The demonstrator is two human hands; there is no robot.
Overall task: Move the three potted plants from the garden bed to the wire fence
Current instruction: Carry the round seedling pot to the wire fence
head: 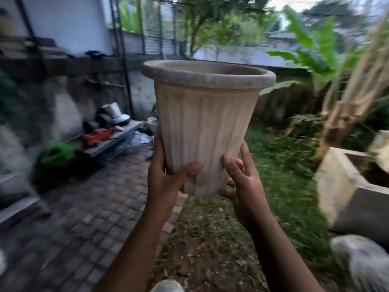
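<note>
Head view showed left hand [168,178] and right hand [242,175] clasping only the pot [206,127] base; top-heavy, it could tip forward

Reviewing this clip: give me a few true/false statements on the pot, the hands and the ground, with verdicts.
1. Both hands hold the pot. True: the left hand and right hand grip its lower part.
2. The pot rests on the ground. False: it is held up in the air.
3. A plant rises above the pot's rim. False: none shows.
4. Brick paving lies to the left, grass to the right. True.
</note>
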